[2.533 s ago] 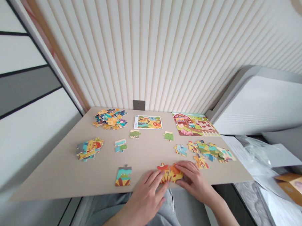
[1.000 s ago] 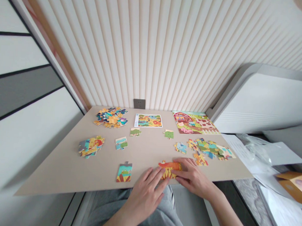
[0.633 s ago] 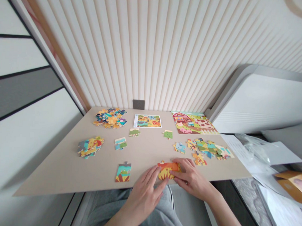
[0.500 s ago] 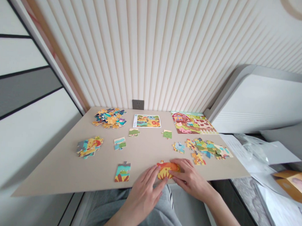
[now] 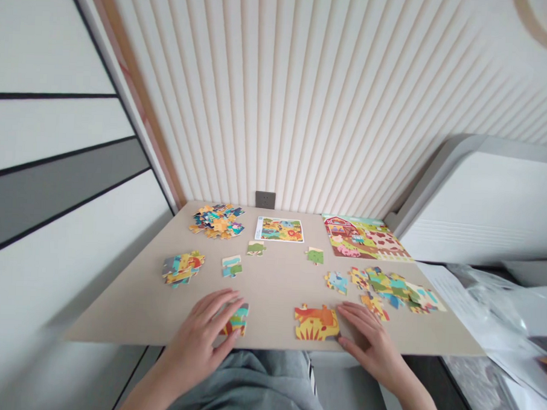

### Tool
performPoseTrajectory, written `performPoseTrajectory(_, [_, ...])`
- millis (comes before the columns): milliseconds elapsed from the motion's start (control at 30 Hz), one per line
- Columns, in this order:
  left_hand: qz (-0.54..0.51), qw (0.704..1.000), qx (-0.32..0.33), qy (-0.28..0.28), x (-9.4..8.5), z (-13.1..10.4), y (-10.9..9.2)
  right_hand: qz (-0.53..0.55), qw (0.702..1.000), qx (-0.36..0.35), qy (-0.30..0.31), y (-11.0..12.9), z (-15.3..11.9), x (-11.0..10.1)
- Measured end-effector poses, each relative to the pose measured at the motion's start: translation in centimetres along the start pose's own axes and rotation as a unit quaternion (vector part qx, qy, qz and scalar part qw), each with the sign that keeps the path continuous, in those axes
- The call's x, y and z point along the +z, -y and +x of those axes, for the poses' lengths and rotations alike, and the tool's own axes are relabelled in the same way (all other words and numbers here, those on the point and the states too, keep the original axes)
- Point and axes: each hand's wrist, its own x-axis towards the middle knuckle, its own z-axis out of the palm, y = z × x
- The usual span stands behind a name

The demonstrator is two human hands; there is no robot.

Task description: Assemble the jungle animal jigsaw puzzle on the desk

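My left hand [image 5: 204,332] is open over the left part of a teal, green and red puzzle piece [image 5: 241,319] near the table's front edge. Its thumb and fingers are apart, and they hide much of that piece. Right of it lies an orange and yellow section of joined puzzle pieces [image 5: 316,323]. My right hand [image 5: 370,336] is beside this section's right edge, open, with fingertips and thumb at its two right corners. Farther in lie a blue and green puzzle piece [image 5: 232,266], two green ones and a light-blue elephant piece [image 5: 336,282].
A mixed heap of puzzle pieces [image 5: 218,221] is at the back left, with a smaller stack [image 5: 182,267] in front. A picture card [image 5: 280,229] and a farm puzzle [image 5: 365,238] lie at the back. Overlapping pieces [image 5: 390,287] spread at the right. Behind stands a ribbed wall [image 5: 278,96].
My left hand has left the orange and yellow section and moved left to the teal and red piece. My right hand has drawn back to the section's right edge. The view has shifted.
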Motion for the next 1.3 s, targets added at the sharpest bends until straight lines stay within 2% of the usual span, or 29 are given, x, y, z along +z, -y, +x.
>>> performPoseTrajectory(67, [-0.011,0.999,-0.005,0.037,-0.7,-0.5,2.2,-0.012,1.0,-0.011,-0.001,-0.2,-0.1,0.1])
performPoseTrajectory(133, [-0.025,0.998,-0.01,0.063,-0.8,-0.7,3.2,-0.028,0.999,-0.023,-0.003,-0.1,0.0,0.3])
performPoseTrajectory(233, [-0.036,0.997,-0.029,0.069,-0.5,-0.5,3.2,-0.045,0.999,-0.027,-0.003,0.1,0.0,0.7])
performPoseTrajectory(400, [-0.031,0.997,-0.044,0.046,-0.2,-0.5,2.5,-0.046,0.999,-0.021,0.001,-0.1,-0.4,0.9])
performPoseTrajectory(533, [-0.023,0.999,-0.031,0.031,-0.7,0.1,3.3,-0.024,0.999,-0.002,-0.046,-0.7,1.2,0.4])
performPoseTrajectory(600, [-0.014,0.999,-0.023,0.025,-0.8,1.7,4.3,-0.037,0.997,0.015,-0.073,-1.1,3.8,0.1])
performPoseTrajectory(667, [0.001,1.0,-0.016,0.022,-0.4,4.5,5.7,-0.063,0.994,0.047,-0.071,-1.5,7.3,0.0])
performPoseTrajectory(767, [0.001,1.0,-0.005,0.031,1.1,9.6,7.9,-0.093,0.991,0.088,-0.032,-2.1,12.8,0.7])
performPoseTrajectory(867, [0.0,1.0,0.002,0.032,3.0,13.3,9.6,-0.095,0.992,0.085,0.002,-2.3,16.3,2.0])
performPoseTrajectory(933, [-0.003,1.0,0.005,0.03,4.1,14.3,10.3,-0.094,0.993,0.077,0.004,-2.3,17.2,2.9])
performPoseTrajectory(1033, [-0.009,1.0,0.005,0.029,5.0,14.2,10.6,-0.09,0.993,0.069,0.006,-2.3,17.2,3.8])
performPoseTrajectory(1167, [-0.017,0.999,0.0,0.028,5.1,13.6,10.6,-0.079,0.995,0.054,0.018,-2.3,17.0,3.9])
performPoseTrajectory(1300, [-0.019,0.999,0.014,0.042,5.5,15.6,10.9,-0.082,0.994,0.04,0.057,-2.0,19.2,3.7])
